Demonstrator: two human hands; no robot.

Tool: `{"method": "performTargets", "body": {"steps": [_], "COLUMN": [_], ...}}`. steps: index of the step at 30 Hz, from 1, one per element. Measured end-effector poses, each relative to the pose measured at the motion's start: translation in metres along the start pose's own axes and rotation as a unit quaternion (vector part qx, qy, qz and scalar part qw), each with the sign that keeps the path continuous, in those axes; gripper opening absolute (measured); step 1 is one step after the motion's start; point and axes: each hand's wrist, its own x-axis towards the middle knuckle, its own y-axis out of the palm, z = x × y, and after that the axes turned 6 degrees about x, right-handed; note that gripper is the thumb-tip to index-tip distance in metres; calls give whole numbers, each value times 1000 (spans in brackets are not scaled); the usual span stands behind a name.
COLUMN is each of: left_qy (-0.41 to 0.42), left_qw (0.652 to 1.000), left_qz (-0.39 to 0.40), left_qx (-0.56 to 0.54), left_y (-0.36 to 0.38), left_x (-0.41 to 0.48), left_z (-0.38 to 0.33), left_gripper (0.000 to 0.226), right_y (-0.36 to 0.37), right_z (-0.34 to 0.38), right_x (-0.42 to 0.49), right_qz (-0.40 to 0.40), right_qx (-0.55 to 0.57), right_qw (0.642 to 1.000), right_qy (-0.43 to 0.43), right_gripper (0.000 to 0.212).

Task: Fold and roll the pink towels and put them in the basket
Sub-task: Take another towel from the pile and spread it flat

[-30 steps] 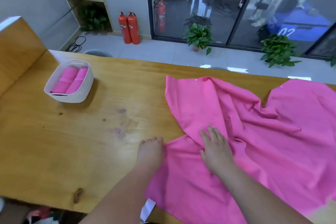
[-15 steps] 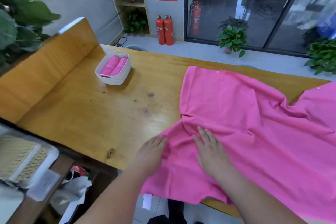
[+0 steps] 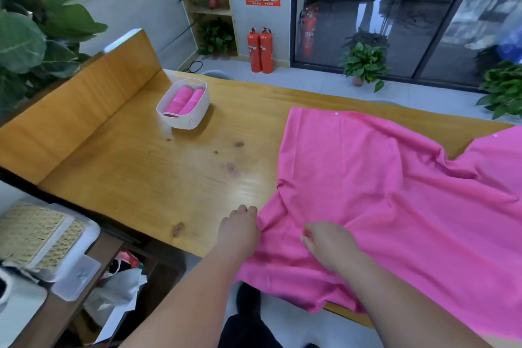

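Observation:
A large pink towel [image 3: 381,192] lies spread and wrinkled over the right half of the wooden table [image 3: 158,178], its near edge hanging over the table's front. My left hand [image 3: 240,227] grips the towel's left edge with curled fingers. My right hand [image 3: 329,244] rests on the cloth just to the right, its fingers curled into the fabric. A white basket [image 3: 186,118] stands at the table's back left and holds two rolled pink towels [image 3: 183,97] side by side.
A raised wooden panel [image 3: 93,104] borders the table's left end. A lower side shelf [image 3: 42,248] at the near left carries a woven mat and plastic boxes. Leafy plants [image 3: 36,28] stand at the far left; fire extinguishers [image 3: 261,49] and potted plants stand on the floor behind.
My view has swung left and back. Both hands went from lying flat on the towel to curling into it near its left edge, and the cloth there bunched up.

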Motion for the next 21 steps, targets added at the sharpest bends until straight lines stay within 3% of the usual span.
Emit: {"method": "performTargets", "body": {"steps": [5, 12, 21], "left_qy": [-4, 104, 160], "left_qw": [994, 990, 985], "left_qz": [-8, -13, -12], "left_qx": [-113, -91, -70], "left_y": [-12, -47, -65], "left_x": [44, 122, 234], "left_z": [5, 22, 65], "left_gripper": [41, 50, 51], "right_y": [-17, -60, -69], "right_z": [4, 27, 54], "right_x": [37, 131, 277], "right_qz": [-62, -90, -125], "right_qx": [24, 69, 34], "right_qw": [998, 991, 971], "right_qy": [3, 70, 200], "right_gripper": [33, 46, 62]}}
